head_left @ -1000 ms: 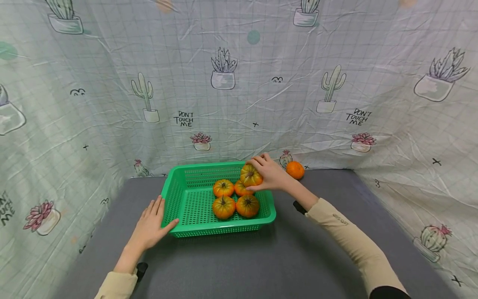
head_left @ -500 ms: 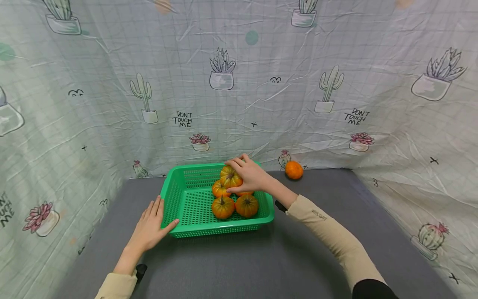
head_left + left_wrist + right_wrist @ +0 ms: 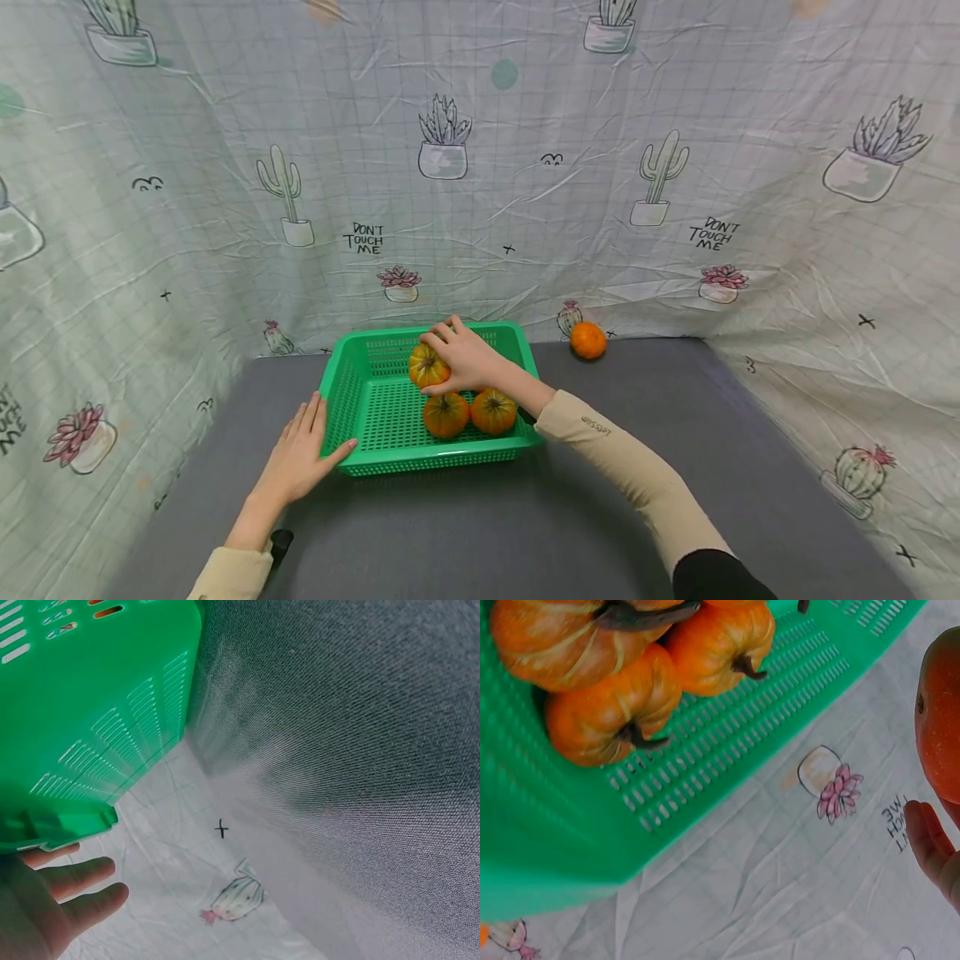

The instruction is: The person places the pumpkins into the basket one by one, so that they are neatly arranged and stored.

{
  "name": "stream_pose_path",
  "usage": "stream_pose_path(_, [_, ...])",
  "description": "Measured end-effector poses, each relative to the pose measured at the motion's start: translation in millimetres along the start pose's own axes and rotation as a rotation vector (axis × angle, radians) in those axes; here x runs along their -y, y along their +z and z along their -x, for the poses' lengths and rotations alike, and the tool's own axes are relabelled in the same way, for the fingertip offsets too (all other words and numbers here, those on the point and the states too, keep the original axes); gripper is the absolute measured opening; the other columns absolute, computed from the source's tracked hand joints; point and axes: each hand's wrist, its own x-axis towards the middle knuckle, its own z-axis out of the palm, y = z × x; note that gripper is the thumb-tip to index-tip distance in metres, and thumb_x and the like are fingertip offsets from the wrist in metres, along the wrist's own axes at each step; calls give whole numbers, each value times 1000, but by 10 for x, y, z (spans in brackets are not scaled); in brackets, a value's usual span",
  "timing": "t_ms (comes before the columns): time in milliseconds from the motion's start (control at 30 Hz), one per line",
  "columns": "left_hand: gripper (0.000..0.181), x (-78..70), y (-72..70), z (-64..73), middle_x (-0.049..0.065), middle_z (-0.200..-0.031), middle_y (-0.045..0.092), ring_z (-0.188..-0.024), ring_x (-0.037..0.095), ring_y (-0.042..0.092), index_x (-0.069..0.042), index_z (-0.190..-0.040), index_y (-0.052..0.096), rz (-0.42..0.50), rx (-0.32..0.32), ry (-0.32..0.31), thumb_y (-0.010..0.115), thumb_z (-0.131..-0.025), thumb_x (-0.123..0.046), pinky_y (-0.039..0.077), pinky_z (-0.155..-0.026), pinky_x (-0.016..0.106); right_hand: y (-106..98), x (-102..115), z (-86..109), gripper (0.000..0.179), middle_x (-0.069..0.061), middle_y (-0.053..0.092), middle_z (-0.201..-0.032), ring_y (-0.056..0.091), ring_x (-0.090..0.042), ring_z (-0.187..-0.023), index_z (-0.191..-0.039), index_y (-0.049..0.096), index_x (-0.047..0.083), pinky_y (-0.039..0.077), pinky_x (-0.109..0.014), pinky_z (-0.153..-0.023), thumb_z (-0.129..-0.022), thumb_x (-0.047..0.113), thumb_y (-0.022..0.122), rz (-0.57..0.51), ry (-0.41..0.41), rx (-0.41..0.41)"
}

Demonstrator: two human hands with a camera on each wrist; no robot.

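Note:
My right hand (image 3: 468, 360) grips a small orange-green pumpkin (image 3: 428, 367), holding it over the back middle of the green plastic basket (image 3: 411, 457). In the right wrist view the held pumpkin (image 3: 939, 720) shows at the right edge with fingertips beside it. Two more pumpkins, one at front centre (image 3: 446, 416) and one to its right (image 3: 492, 412), sit in the basket. Behind them others are mostly covered by my right hand; the right wrist view shows a pumpkin (image 3: 615, 712) by the basket wall. My left hand (image 3: 298, 454), fingers straight, rests at the basket's left rim.
A plain orange, round fruit-like thing (image 3: 588, 340) lies on the grey table (image 3: 480, 533) behind and right of the basket. A printed cloth (image 3: 480, 208) with cactus drawings hangs along the back and both sides.
My right hand has carried the pumpkin leftward across the basket, from above its right side to left of the other pumpkins. My left hand has stayed at the rim.

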Motion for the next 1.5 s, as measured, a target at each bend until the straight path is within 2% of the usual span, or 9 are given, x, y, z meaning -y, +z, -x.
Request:
stream_pose_path(167, [91,-2,-15,19,27,-147,8,-133,46,12,9,-140,12,2,-3,-1,46,-85,-55,17,-104,60,137,47,-103,75,-5,42,-111,35,-20,-93,-126,44,17,40,-29,-75,-71,65,56,11,29,-2])
stream_pose_path(300, [91,-11,-19,41,28,-147,9,-133,47,13,9,-140,12,6,-3,0,46,-85,-54,17,-104,60,265,63,-177,76,-5,41,-108,33,-20,-90,-127,43,18,38,-28,-73,-70,67,55,14,67,15])
stream_pose_path(467, [90,-26,-28,51,28,-147,9,-132,47,13,9,-140,13,14,-8,3,47,-85,-53,17,-104,60,398,74,-265,79,-5,44,-113,35,-21,-96,-127,42,17,42,-30,-78,-69,69,56,12,118,47])
stream_pose_path(700, [90,-26,-37,51,28,-146,10,-132,47,14,10,-139,14,5,-12,1,47,-85,-54,18,-103,61,487,152,-397,80,-3,46,-122,38,-21,-96,-131,40,16,44,-31,-76,-72,70,50,-5,213,145])
stream_pose_path(833, [90,-27,-44,52,28,-146,11,-131,48,15,11,-139,14,2,-13,1,47,-85,-53,19,-103,61,601,178,-479,82,-1,46,-128,39,-22,-102,-136,35,18,44,-35,-82,-74,71,46,6,248,202])
stream_pose_path(1000, [90,-16,-39,36,28,-146,11,-131,48,15,11,-139,14,2,-13,-1,47,-85,-54,19,-103,61,719,186,-544,80,-1,43,-133,37,-23,-111,-138,33,18,42,-40,-90,-76,68,47,-22,276,271])
stream_pose_path(1333, [90,-11,-19,8,27,-147,9,-132,47,14,10,-140,14,4,-12,1,46,-86,-54,18,-103,61,845,198,-610,77,-1,39,-137,34,-24,-116,-138,31,21,39,-41,-92,-77,63,51,-83,351,347])
stream_pose_path(1500, [90,-21,-4,6,27,-146,10,-132,47,15,9,-140,13,3,-16,2,46,-85,-54,18,-103,61,897,229,-629,79,-3,34,-138,31,-24,-122,-141,25,25,37,-42,-96,-77,65,49,-56,394,402])
